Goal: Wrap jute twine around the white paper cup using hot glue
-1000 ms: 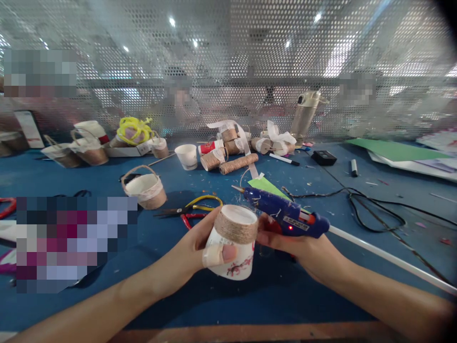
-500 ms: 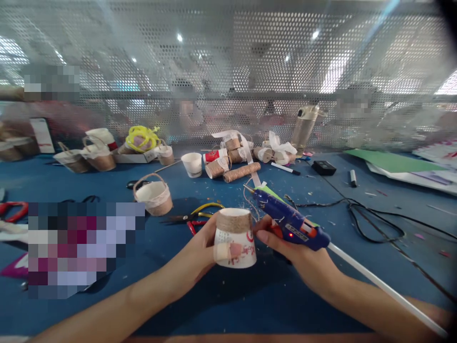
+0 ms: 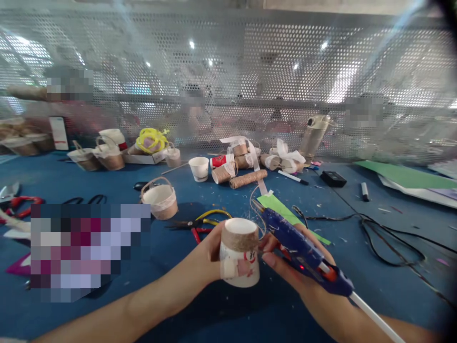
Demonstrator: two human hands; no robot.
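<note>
My left hand [image 3: 211, 256] is closed round a white printed paper cup [image 3: 233, 253], its mouth facing up. Strip-like tape wraps the left thumb, which presses on the cup's front. A band of brown twine [image 3: 240, 241] circles the cup's upper part. From the cup's right side a loose strand of twine loops up near the nozzle. My right hand [image 3: 285, 269] grips a blue glue gun [image 3: 298, 240] with a lit red light and a white glue stick out of its back. Its thumb and finger come together beside the cup; whether they pinch the strand is unclear.
Yellow-and-red-handled pliers [image 3: 196, 224] lie behind the cup, beside a small twine-handled basket [image 3: 166, 206]. Green paper [image 3: 282, 208] lies under the gun; a black cable [image 3: 371, 252] coils right. Twine-wrapped cups [image 3: 223, 174] and a bottle [image 3: 316, 136] stand by the perforated screen.
The view has shifted, so the whole scene sits lower and to the right. The cup tips slightly, showing more of its inside, and the glue gun's back end slants further down.
</note>
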